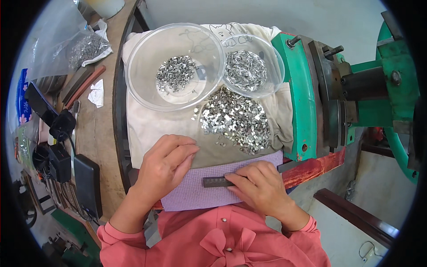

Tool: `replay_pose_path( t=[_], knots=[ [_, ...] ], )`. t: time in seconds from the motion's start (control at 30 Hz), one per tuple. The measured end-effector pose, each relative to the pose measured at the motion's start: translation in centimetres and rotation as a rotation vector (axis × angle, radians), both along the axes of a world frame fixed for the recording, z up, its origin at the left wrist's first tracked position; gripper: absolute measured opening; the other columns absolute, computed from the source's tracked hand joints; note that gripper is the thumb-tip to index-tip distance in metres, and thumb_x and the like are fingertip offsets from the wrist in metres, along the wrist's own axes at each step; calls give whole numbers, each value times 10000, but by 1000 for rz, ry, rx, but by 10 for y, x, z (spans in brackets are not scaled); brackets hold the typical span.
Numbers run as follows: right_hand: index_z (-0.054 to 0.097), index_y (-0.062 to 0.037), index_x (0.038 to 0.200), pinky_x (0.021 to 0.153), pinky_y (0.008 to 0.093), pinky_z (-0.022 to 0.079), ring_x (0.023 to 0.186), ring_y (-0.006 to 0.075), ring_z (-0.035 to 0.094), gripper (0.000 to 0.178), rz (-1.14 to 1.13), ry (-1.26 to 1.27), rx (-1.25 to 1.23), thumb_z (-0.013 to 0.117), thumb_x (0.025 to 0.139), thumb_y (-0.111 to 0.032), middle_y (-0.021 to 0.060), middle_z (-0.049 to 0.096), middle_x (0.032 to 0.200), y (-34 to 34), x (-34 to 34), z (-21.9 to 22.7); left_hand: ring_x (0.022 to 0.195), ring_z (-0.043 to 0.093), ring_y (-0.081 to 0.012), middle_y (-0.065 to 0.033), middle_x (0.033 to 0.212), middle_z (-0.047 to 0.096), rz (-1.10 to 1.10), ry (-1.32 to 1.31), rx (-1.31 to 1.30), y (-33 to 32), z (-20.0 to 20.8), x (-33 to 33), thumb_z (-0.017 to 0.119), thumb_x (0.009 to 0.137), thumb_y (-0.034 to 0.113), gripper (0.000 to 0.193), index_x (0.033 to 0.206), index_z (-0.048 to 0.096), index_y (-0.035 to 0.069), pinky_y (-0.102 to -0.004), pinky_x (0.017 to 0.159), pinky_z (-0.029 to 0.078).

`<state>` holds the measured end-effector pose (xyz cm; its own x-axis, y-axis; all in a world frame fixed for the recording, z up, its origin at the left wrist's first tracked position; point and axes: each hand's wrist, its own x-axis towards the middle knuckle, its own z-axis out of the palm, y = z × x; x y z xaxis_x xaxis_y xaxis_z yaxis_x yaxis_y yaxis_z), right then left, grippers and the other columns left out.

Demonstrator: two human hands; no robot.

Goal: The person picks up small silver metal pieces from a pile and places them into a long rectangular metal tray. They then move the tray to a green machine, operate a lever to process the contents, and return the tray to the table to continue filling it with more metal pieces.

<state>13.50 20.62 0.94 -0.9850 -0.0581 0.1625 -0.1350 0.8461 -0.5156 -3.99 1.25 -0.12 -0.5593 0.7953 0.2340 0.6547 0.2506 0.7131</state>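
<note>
My right hand point(262, 184) grips the end of a short dark metal bar point(215, 182) between thumb and fingers. A row of small marks or slots runs along the bar's top, over a purple checked cloth point(187, 193). To the left, my left hand point(165, 162) is closed in a pinch above the cloth's far edge; whatever its fingertips hold is hidden or too small to name. Beyond both hands, a loose heap of small shiny metal pieces point(235, 120) lies on a beige cloth point(147, 120).
Behind the heap stand a large clear tub point(133, 84) and a smaller one point(281, 73), both with small metal parts inside. A green machine point(306, 98) borders the right side. At left, a wooden bench point(95, 129) carries a black power bank point(88, 184), cables and tools.
</note>
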Motion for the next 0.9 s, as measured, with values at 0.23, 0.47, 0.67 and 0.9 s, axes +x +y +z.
replay_pose_path(
  t=[0.23,0.47,0.67,0.9],
  knots=[
    [735,-82,980,768,375,471,845,253,604,236,-34,-97,-99,819,767,-142,32,617,916,25,-9,17,844,627,-286,-81,945,654,-38,64,-35,27,-1,1,766,758,5,220,962,702,53,-390,712,517],
    [731,-83,941,724,364,467,814,232,618,191,-276,98,5,812,770,-110,32,623,910,6,-36,5,789,594,-276,-66,883,600,-14,137,-64,42,-7,3,768,749,24,183,900,669,59,-394,657,496],
    [717,-89,895,718,360,454,810,226,607,174,-308,151,77,816,752,-97,27,619,898,-8,-56,-4,783,587,-277,-66,891,606,-1,101,-117,23,1,6,770,742,20,181,888,668,54,-393,647,486],
    [705,-88,875,734,375,445,811,237,596,170,-281,169,24,809,742,-67,23,619,899,-6,-58,-6,797,569,-287,-71,894,595,68,26,-113,15,3,10,791,728,35,201,887,671,55,-400,656,473]
  ],
)
